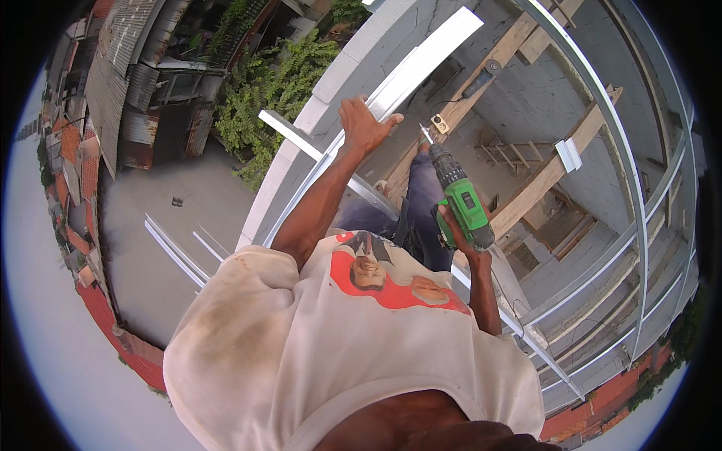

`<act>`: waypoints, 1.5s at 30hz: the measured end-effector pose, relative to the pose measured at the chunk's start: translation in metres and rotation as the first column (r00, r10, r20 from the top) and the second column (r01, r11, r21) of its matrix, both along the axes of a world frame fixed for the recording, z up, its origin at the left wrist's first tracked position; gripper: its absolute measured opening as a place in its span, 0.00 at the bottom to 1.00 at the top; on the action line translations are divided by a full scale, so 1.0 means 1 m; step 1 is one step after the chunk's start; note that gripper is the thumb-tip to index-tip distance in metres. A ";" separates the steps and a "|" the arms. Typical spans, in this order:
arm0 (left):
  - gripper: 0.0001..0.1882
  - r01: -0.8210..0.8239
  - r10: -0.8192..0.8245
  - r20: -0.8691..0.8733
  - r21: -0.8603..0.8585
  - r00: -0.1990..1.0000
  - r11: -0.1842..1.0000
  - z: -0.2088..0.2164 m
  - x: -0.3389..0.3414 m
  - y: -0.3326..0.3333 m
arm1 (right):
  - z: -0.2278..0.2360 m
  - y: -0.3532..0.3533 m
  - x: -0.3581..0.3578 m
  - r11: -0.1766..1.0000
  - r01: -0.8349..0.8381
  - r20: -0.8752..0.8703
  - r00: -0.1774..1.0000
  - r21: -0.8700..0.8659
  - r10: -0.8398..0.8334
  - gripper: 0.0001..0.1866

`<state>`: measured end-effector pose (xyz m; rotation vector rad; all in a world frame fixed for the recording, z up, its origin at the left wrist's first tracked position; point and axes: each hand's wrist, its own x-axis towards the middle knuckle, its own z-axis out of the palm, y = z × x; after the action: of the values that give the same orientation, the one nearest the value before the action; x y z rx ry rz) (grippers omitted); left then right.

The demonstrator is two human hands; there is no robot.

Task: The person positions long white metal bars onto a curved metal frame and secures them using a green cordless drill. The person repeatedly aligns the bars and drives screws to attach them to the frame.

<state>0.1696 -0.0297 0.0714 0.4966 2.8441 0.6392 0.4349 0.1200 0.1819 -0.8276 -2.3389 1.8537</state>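
Observation:
My left hand (365,126) is closed over the edge of a long, shiny metal profile (425,64) that runs along the top of the block wall. A narrower metal bar (289,134) crosses beneath that profile, near my left wrist. In my right hand (466,234) is a green and black cordless drill (468,201), gripped by its handle. Its bit points away from me, toward the plank, and appears to touch nothing; depth is hard to judge. The right fingers are partly hidden behind the drill body.
An angle grinder (481,79) and a small yellowish object (439,124) lie on a wooden plank (519,36). Another plank (553,169) carries a short metal offcut (568,155). Curved metal rails (628,143) span the right side. Below lies a deep room; leafy branches (274,94) stand outside the block wall (331,75).

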 end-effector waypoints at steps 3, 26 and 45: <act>0.65 0.008 0.019 0.145 -0.178 0.989 0.984 -0.018 -0.013 0.017 | -0.008 0.002 0.000 0.998 0.063 0.004 0.998 -0.022 -0.063 0.17; 0.53 -0.020 0.022 0.002 -0.271 1.000 0.962 -0.092 -0.014 0.020 | -0.085 0.045 -0.016 0.983 0.129 0.359 0.930 -0.129 -0.075 0.19; 0.44 0.198 -0.145 0.300 -0.152 0.943 0.968 -0.106 -0.038 0.004 | -0.102 0.055 -0.072 0.969 0.090 0.496 0.868 -0.228 0.037 0.24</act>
<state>0.1320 -0.0261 -0.0342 0.5631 2.5189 0.3808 0.3627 0.1754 0.0795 -1.5268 -2.3540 2.1561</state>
